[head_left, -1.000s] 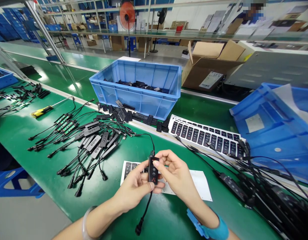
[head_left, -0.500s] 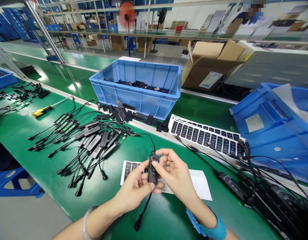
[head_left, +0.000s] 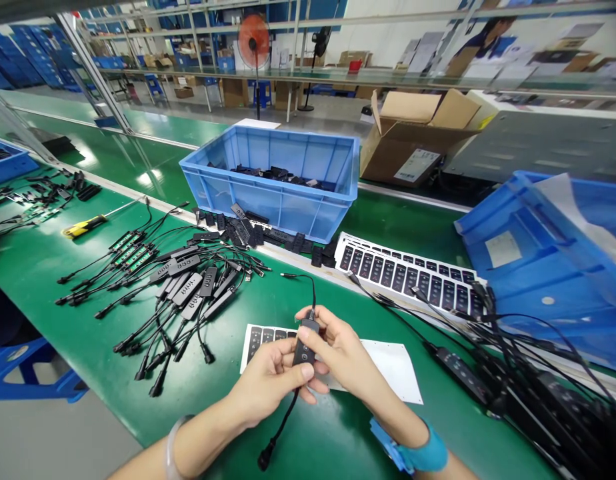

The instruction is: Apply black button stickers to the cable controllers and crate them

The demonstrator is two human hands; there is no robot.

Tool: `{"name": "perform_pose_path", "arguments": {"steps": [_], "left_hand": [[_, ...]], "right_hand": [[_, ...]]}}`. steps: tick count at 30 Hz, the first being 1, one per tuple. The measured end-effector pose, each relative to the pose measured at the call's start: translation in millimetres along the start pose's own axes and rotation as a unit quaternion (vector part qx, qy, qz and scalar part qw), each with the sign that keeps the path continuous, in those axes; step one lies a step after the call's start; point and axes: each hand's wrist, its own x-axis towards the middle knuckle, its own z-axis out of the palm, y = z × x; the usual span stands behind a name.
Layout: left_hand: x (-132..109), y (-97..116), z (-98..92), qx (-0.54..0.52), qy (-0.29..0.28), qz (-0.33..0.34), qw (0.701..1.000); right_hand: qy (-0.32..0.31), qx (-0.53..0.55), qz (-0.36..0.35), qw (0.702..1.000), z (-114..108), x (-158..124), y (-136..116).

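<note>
A black inline remote controller (head_left: 304, 353) with round buttons and a cable at each end is held between both hands over the green bench. My left hand (head_left: 273, 373) grips its lower end, thumb on the face. My right hand (head_left: 338, 347) holds the upper end, with its thumb pressed on the front and fingers curled behind. The upper cable ends in a thin plug; the lower cable hangs to a round connector (head_left: 266, 456). Beneath the hands lies a sheet of black button labels (head_left: 258, 337), with its bare white part showing at the right.
A blue bin (head_left: 268, 193) of black casings stands behind. Cabled controllers (head_left: 188, 290) and a yellow screwdriver (head_left: 85, 227) lie left. Label sheets (head_left: 413, 273), a pile of cabled controllers (head_left: 463, 373) and a tilted blue bin (head_left: 533, 247) are at right. A person (head_left: 488, 40) is in the background.
My right thumb has shifted up and left across the controller's face, and its fingers have closed in around the upper end. The controller tilts slightly more.
</note>
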Motion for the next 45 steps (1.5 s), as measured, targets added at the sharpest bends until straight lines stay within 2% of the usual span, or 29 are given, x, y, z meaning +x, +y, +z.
{"name": "perform_pose_path", "arguments": {"steps": [4, 7, 12, 15, 18, 20, 21, 23, 24, 25, 26, 28, 29, 30, 31, 33, 34, 35, 38, 40, 42, 45], "left_hand": [[0.1, -1.5, -0.5, 0.010, 0.031, -0.015, 0.999], [0.8, -1.9, -0.5, 0.011, 0.049, -0.013, 0.999], [2.8, -4.1, 0.5, 0.052, 0.050, 0.034, 0.997], [2.2, -5.1, -1.5, 0.092, 0.046, 0.013, 0.995], [-2.3, -4.2, -9.1, 0.193, -0.008, 0.003, 0.981], [-8.7, -2.2, -16.4, 0.322, -0.030, 0.025, 0.946], [-12.8, -1.0, -20.2, 0.396, -0.030, 0.039, 0.917], [-21.3, 0.9, -26.5, 0.531, -0.024, 0.065, 0.844], [-25.2, 1.1, -28.8, 0.584, -0.021, 0.077, 0.808], [-28.4, 0.4, -30.6, 0.627, -0.018, 0.084, 0.775], [-31.0, -1.3, -32.0, 0.659, -0.013, 0.088, 0.747], [-34.2, -7.8, -34.7, 0.701, -0.002, 0.089, 0.708], [-35.0, -12.5, -36.3, 0.710, 0.003, 0.094, 0.697], [-35.4, -17.9, -38.3, 0.715, 0.006, 0.102, 0.691], [-35.6, -23.6, -40.5, 0.717, 0.006, 0.114, 0.688], [-35.7, -35.0, -45.2, 0.723, 0.010, 0.142, 0.676], [-35.8, -39.9, -47.0, 0.730, 0.012, 0.154, 0.666], [-35.8, -43.8, -48.2, 0.739, 0.013, 0.163, 0.654], [-36.3, -48.1, -46.2, 0.767, 0.012, 0.166, 0.620], [-36.9, -44.9, -41.1, 0.772, 0.015, 0.147, 0.618], [-37.5, -37.9, -35.7, 0.758, 0.026, 0.121, 0.640], [-36.7, -21.0, -33.1, 0.718, 0.035, 0.068, 0.692]], "right_hand": [[0.038, -0.033, -0.014, 0.999, -3.6, 1.5, 2.7], [0.027, -0.058, -0.041, 0.997, -2.9, 0.1, 1.2], [0.034, -0.110, -0.062, 0.991, 6.8, -6.4, -3.6], [0.048, -0.126, -0.082, 0.987, 6.9, -9.4, -5.6], [0.067, -0.119, -0.075, 0.988, -14.3, -14.0, -3.9], [0.113, -0.128, -0.051, 0.984, -44.5, -24.6, -0.9], [0.146, -0.146, -0.034, 0.978, -63.3, -33.1, 1.0], [0.213, -0.221, 0.002, 0.952, -103.6, -54.7, 5.7], [0.249, -0.282, 0.018, 0.926, -122.7, -66.1, 8.6], [0.281, -0.361, 0.023, 0.889, -139.4, -76.2, 11.9], [0.327, -0.437, 0.026, 0.838, -152.5, -84.2, 15.5], [0.384, -0.545, 0.021, 0.745, -164.5, -90.7, 23.1], [0.389, -0.567, 0.006, 0.726, -162.5, -88.7, 26.7], [0.372, -0.565, -0.017, 0.736, -155.2, -83.5, 30.0], [0.334, -0.544, -0.043, 0.768, -143.4, -75.8, 33.0], [0.218, -0.469, -0.091, 0.851, -110.1, -55.6, 38.3], [0.158, -0.433, -0.107, 0.881, -91.1, -44.8, 40.7], [0.109, -0.408, -0.119, 0.899, -72.1, -34.6, 43.0], [0.033, -0.382, -0.154, 0.910, -24.5, -12.3, 48.9], [0.015, -0.369, -0.175, 0.913, -5.1, -6.2, 50.4], [0.002, -0.336, -0.192, 0.922, 4.4, -6.1, 47.9], [-0.004, -0.254, -0.208, 0.944, 4.8, -11.9, 33.9]]}}
